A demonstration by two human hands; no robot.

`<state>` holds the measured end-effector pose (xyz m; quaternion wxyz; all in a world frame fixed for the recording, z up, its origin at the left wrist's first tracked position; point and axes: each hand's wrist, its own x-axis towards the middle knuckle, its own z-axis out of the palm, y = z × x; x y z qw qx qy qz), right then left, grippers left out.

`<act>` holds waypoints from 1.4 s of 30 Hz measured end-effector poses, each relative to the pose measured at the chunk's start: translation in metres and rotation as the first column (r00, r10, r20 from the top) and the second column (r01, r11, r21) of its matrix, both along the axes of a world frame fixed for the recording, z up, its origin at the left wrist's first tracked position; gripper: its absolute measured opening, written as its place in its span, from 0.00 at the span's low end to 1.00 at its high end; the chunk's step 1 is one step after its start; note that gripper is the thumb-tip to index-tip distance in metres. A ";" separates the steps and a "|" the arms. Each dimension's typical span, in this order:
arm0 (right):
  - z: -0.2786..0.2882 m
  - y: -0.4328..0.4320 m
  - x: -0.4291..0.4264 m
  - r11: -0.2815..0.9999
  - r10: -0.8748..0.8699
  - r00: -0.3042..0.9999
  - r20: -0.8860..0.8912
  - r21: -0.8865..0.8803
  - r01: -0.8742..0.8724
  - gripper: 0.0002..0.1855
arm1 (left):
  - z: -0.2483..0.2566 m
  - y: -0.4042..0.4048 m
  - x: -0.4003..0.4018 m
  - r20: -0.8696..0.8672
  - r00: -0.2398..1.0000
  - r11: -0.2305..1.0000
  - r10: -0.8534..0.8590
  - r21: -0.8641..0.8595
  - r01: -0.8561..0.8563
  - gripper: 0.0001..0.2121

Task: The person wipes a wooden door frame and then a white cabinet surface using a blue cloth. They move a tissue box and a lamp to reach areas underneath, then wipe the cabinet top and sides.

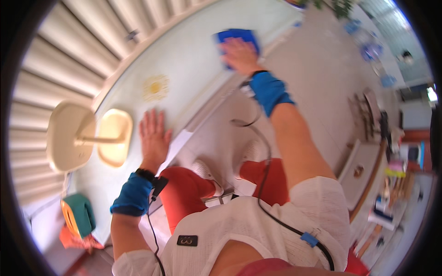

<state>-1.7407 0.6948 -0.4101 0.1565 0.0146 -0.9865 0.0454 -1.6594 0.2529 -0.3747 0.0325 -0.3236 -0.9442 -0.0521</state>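
My right hand (pixel 240 55) lies flat, slightly blurred, on a blue cloth (pixel 253 36) at the front edge of a long pale tabletop (pixel 193 58). Whether its fingers grip the cloth cannot be told. My left hand (pixel 153 136) rests palm down on the same surface, fingers apart, holding nothing. Just beyond its fingertips is a round yellow sunburst-like mark (pixel 155 87). Left of this hand stands a cream lamp-like or mirror-like stand (pixel 70 138) with a tray-shaped base (pixel 115 155).
Beige pleated curtains (pixel 72 69) hang along the far side. A green and yellow tissue-box-like holder (pixel 77 215) sits at the near left end. A cable (pixel 266 172) runs from my right wrist. A white drawer cabinet (pixel 359 170) and wooden chair-like furniture (pixel 367 110) stand at right.
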 end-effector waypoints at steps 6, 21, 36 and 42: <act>0.031 0.038 -0.041 0.917 -0.357 0.872 0.334 -0.054 0.396 0.37 | 0.016 0.006 0.003 0.018 1.000 0.999 0.013 -0.033 -0.013 0.30; 0.013 -0.194 0.047 0.829 0.559 0.818 -0.138 0.082 -0.553 0.27 | 0.005 0.004 0.002 -0.001 1.000 0.999 0.019 0.038 -0.019 0.30; 0.013 -0.230 0.093 0.967 0.249 0.955 -0.162 -0.010 -0.254 0.26 | -0.002 -0.012 -0.003 0.178 0.984 0.771 -0.004 0.627 -0.110 0.29; 0.033 -0.316 0.141 0.858 0.466 0.879 -0.098 -0.191 -0.476 0.22 | -0.008 -0.020 -0.007 0.108 0.992 0.664 0.059 0.738 -0.119 0.29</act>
